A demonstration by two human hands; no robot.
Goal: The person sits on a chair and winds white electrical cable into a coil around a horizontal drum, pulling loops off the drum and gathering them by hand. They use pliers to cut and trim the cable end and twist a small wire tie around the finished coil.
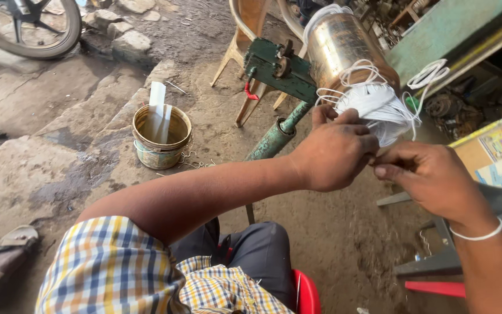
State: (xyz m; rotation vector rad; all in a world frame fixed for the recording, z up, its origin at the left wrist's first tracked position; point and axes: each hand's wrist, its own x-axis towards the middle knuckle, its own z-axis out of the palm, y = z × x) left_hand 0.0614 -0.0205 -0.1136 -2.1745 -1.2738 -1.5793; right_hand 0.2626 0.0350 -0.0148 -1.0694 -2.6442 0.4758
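Dirt floor underfoot, a rusty bucket (161, 135) off to one side — and up on the green stand (279, 68) sits a copper drum (344, 46). At its lower end the white cord bundle (379, 107), soft, light, springy. Left hand (332, 154) curled over the coil; right hand (428, 177) pinching a strand shut — best held by the loops.

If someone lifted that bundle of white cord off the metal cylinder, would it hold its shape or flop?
Probably flop: the white cord bundle already throws loose loops sideways. It looks thin and light, so likely to tangle. The left hand and right hand both pinch it, which suggests it needs holding together.
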